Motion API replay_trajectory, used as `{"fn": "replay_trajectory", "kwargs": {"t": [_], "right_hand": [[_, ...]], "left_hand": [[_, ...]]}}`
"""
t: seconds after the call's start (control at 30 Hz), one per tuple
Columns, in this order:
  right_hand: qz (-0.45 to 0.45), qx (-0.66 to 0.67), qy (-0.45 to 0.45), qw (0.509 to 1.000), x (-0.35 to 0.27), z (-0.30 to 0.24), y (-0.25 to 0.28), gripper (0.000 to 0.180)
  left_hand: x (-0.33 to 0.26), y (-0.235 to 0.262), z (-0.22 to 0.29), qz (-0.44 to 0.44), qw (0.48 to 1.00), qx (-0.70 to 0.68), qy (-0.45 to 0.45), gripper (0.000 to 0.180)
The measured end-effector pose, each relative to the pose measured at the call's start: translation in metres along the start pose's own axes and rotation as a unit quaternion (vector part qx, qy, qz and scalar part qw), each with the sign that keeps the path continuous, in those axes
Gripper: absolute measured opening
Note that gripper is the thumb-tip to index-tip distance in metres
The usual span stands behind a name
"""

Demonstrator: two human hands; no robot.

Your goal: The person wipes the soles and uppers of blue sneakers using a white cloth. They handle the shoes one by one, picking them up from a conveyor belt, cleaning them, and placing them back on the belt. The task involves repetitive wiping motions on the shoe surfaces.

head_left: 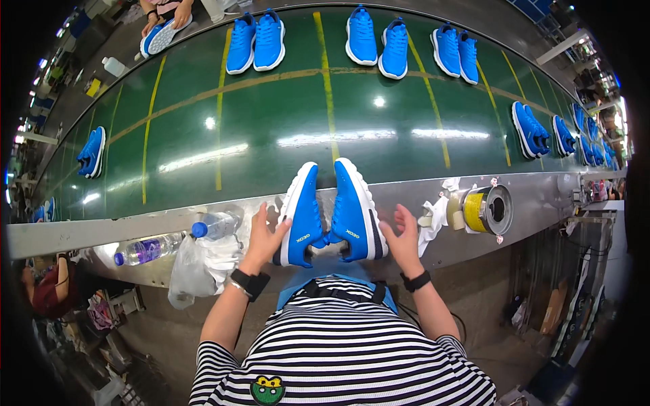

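Observation:
Two blue sneakers with white soles stand on the metal ledge in front of me, toes pointing away and resting over the belt's near edge. They lean so that their soles face outward. My left hand (264, 238) is beside the left sneaker (307, 220), fingers apart and thumb close to its sole; whether it touches, I cannot tell. Close to the outer sole of the right sneaker (352, 216), my right hand (404, 238) has its fingers apart and slightly curved. Neither hand is wrapped round a shoe.
Blue sneaker pairs (256, 42) sit on the green belt (271, 108) marked with yellow lines. Along the ledge are plastic bottles (145, 249), a plastic bag (191, 274), white cloth (433, 220) and a round tin (489, 210). Across the belt, another person's hands (166, 17) hold a sneaker.

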State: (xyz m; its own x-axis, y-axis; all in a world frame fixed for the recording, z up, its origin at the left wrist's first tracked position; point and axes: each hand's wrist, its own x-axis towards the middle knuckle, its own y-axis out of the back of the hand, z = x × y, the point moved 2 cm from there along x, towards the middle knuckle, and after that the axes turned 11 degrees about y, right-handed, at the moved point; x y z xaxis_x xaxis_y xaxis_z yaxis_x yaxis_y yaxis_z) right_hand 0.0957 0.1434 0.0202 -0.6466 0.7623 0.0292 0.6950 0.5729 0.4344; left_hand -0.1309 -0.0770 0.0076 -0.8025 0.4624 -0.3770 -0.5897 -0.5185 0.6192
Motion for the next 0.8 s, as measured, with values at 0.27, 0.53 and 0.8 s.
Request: {"fn": "replay_trajectory", "kwargs": {"t": [0.27,0.53,0.8], "right_hand": [[-0.074,-0.29,0.126,0.946,-0.027,-0.033,-0.057,0.098],[-0.141,0.125,-0.046,0.981,0.004,0.005,-0.04,0.065],[-0.186,-0.121,0.183,0.958,-0.057,-0.061,-0.037,0.046]], "left_hand": [[-0.056,-0.031,0.028,0.08,0.969,0.219,-0.082,0.104],[-0.01,-0.039,-0.024,-0.146,0.987,-0.066,0.018,0.084],[-0.033,-0.073,-0.031,-0.245,0.961,-0.1,0.073,0.072]]}}
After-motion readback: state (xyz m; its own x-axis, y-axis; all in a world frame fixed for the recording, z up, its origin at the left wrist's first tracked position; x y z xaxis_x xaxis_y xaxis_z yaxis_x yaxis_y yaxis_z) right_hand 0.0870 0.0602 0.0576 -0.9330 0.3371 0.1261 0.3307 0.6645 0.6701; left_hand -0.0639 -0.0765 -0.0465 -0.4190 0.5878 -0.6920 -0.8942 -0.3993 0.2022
